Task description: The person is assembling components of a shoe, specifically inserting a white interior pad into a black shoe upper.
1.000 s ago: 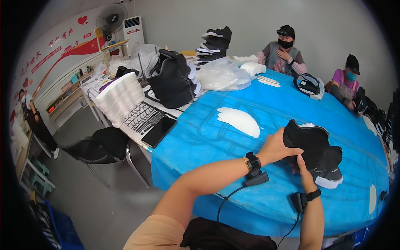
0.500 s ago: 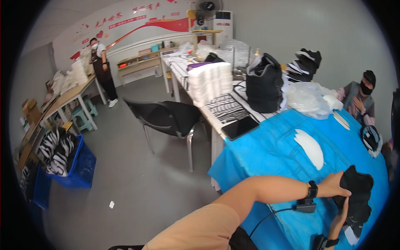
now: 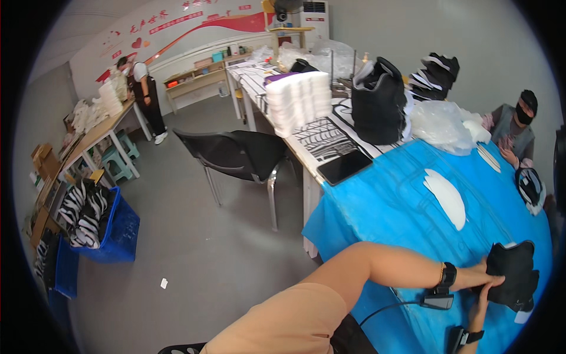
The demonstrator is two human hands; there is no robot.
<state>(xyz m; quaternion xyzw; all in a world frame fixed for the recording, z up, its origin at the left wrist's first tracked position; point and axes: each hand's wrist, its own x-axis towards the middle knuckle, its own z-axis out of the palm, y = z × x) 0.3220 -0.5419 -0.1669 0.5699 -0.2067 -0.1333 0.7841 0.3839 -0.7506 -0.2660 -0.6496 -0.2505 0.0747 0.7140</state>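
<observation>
Between 9 and 10 o'clock a wooden bench [image 3: 101, 134] carries pale cloth [image 3: 88, 117], with green stools [image 3: 119, 166] beneath; at 8, a blue bin [image 3: 122, 236] holds black-and-white striped pieces [image 3: 87, 215]. A white scrap [image 3: 164, 284] lies on the grey floor [image 3: 200, 283], toward 7 to 8 o'clock. A person [image 3: 150, 103] stands beside the wooden bench at 10. Toward 11, the pale wall [image 3: 94, 65] bears slanting red writing [image 3: 177, 22], hearts [image 3: 137, 43] and a sweeping red ribbon design [image 3: 244, 22]. A black chair [image 3: 259, 152] stands just left of centre. At 12, a white stack [image 3: 298, 105] sits on the main bench's black-and-white patterned cover [image 3: 327, 144]. A flat black device [image 3: 345, 168] lies at 3, near the centre; at 2 are a tall black bundle [image 3: 377, 109] and a plastic bag [image 3: 442, 131]. A blue sheet [image 3: 389, 203] covers the nearer part, white curved pieces [image 3: 449, 202] lying on it at 3.

At 4 o'clock, over the blue sheet, the left hand [image 3: 476, 275] grasps a black fabric piece [image 3: 516, 274], thumb across its front; the right hand [image 3: 482, 298] grips it too, its other fingers hidden. Any print on its white tab [image 3: 522, 317] is illegible. A seated person [image 3: 516, 135] is at the far right, toward 3.
</observation>
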